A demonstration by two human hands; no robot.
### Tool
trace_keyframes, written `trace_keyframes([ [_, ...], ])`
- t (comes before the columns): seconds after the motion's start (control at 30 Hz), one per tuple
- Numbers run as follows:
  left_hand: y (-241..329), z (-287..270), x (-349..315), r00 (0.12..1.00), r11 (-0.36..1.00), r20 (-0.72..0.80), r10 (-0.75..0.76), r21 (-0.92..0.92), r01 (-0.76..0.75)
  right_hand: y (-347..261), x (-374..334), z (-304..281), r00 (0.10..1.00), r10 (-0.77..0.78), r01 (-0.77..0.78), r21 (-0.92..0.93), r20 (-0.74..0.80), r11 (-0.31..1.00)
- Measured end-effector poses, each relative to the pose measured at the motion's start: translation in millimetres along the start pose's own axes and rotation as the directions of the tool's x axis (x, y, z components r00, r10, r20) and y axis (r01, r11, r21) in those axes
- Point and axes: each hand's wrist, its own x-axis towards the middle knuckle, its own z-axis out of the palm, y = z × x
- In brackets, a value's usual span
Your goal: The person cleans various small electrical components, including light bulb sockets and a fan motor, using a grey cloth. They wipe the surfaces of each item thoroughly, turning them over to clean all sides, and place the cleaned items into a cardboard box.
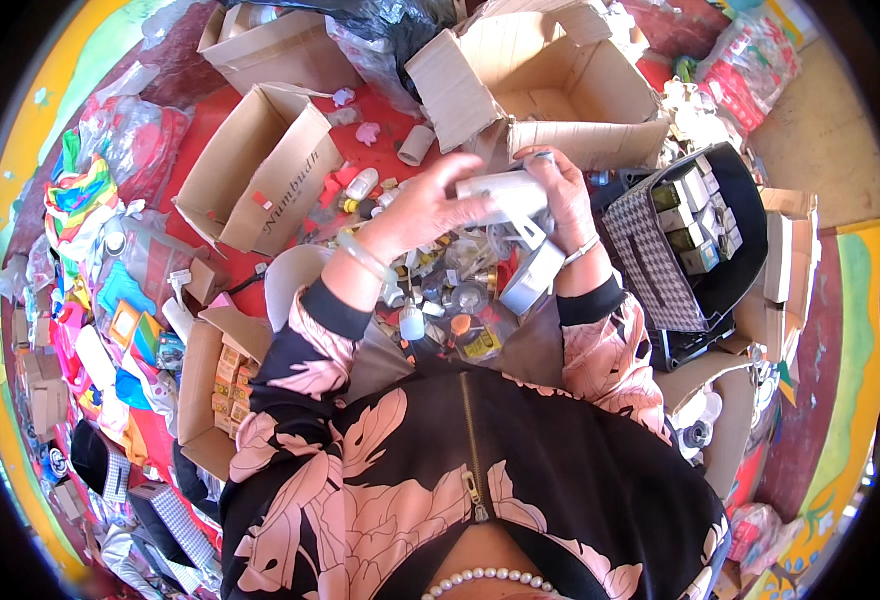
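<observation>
In front of my chest, my right hand [563, 195] is closed round a white piece with a rounded side [508, 193], its exact kind unclear. At that piece's left end is my left hand [425, 208], fingers apart and partly blurred; whether they touch it is hard to tell. Just below, a white strip [530, 233] hangs beside a pale boxy part [534, 278]; I cannot tell whether they are joined to the held piece. Under my hands lies a heap of small mixed parts [450, 270], including a small white-and-blue bottle-like piece [412, 322].
Two open cardboard boxes [295, 185] [585, 133] stand beyond my hands. On the right, a checked bin [650, 232] holds several small boxes. A carton of small orange boxes [200, 385] is at my left. Colourful cloths and packages [110, 330] cover the far left.
</observation>
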Motion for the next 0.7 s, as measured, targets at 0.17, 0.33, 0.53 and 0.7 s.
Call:
trace_keyframes([
  [0.17,8.9,-3.6,10.6,0.938,0.982,0.305,-0.166,0.136,0.129,-9.5,-12.8,11.5,0.959,-0.275,0.276,-0.463,0.071,0.842],
  [0.33,-9.3,2.7,6.6,0.966,0.947,0.258,0.034,-0.317,0.052,-7.4,-8.2,15.4,0.924,-0.352,0.364,0.067,-0.149,0.929],
  [0.53,-16.7,-2.8,-2.5,0.984,0.805,0.166,-0.060,-0.575,0.146,-39.0,-8.4,8.8,0.960,-0.277,0.272,0.410,-0.049,0.870],
  [0.7,-15.8,-18.3,-9.0,0.999,0.778,0.007,-0.038,-0.627,0.034,-58.9,-13.3,10.5,0.904,-0.419,0.421,0.350,-0.085,0.837],
])
